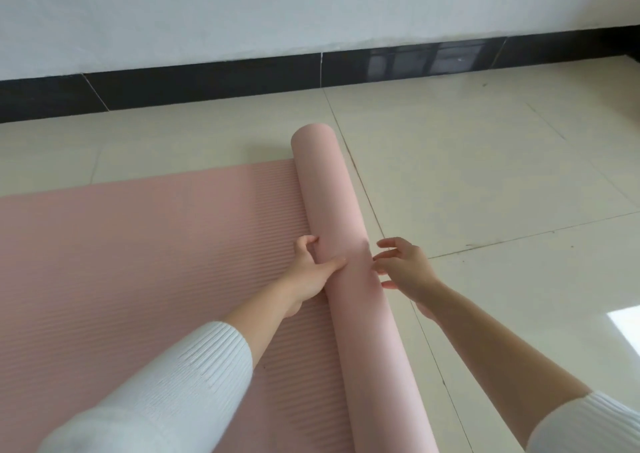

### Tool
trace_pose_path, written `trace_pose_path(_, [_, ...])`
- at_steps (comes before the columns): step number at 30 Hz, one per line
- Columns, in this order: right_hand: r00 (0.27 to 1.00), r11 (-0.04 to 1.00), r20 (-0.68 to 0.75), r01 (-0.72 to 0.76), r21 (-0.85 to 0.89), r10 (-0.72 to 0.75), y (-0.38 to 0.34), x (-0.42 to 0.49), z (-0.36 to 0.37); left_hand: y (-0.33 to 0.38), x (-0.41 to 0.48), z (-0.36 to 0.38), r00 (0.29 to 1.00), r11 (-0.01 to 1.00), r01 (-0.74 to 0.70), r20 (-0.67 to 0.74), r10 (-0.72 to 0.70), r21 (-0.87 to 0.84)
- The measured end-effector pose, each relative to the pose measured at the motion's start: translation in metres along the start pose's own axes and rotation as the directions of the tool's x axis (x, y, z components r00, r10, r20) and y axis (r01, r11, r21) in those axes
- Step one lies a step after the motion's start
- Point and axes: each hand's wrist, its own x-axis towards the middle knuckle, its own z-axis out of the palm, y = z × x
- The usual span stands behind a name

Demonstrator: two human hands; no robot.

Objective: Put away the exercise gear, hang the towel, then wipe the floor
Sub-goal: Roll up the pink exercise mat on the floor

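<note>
A pink exercise mat (332,193) lies partly rolled on a cream tiled floor (485,175), its smooth roll running from mid-frame down to the lower right edge. The ribbed flat part (156,244) stretches away to the left. A person's left hand (311,272) grips the roll from the left, thumb laid across its top and fingers curled into the crease where roll meets flat mat. The right hand (405,269) is spread wide at the roll's right flank, holding nothing; whether its fingertips touch the mat cannot be told. Both arms wear white ribbed sleeves (194,383) pushed up the forearm. Behind, a black skirting (207,82) runs beneath a white wall (311,9).
</note>
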Motion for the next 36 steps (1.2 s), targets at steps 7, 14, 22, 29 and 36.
trace_pose_path(7, [0.994,0.965,0.055,0.109,-0.24,-0.098,-0.017,0.002,0.023,-0.017,-0.008,-0.036,0.996,0.997,-0.028,-0.079,0.034,0.076])
trace_pose_path(14, [0.972,0.971,0.149,0.204,-0.129,-0.184,-0.046,-0.007,0.078,-0.03,-0.047,-0.087,0.912,0.704,-0.258,-0.075,0.404,0.661])
trace_pose_path(22, [0.975,0.977,0.183,0.093,0.19,-0.128,-0.066,-0.023,0.128,-0.045,-0.09,-0.128,1.0,0.924,-0.015,-0.019,0.024,0.383])
trace_pose_path(29, [0.987,0.994,0.16,0.02,-0.112,-0.002,-0.058,-0.025,0.14,-0.051,-0.079,-0.166,0.996,0.936,0.015,-0.089,0.018,0.352])
trace_pose_path(36, [0.92,0.982,0.37,0.169,-0.085,-0.127,-0.082,-0.04,0.193,-0.068,-0.093,-0.211,0.878,0.957,-0.176,-0.404,0.258,0.229])
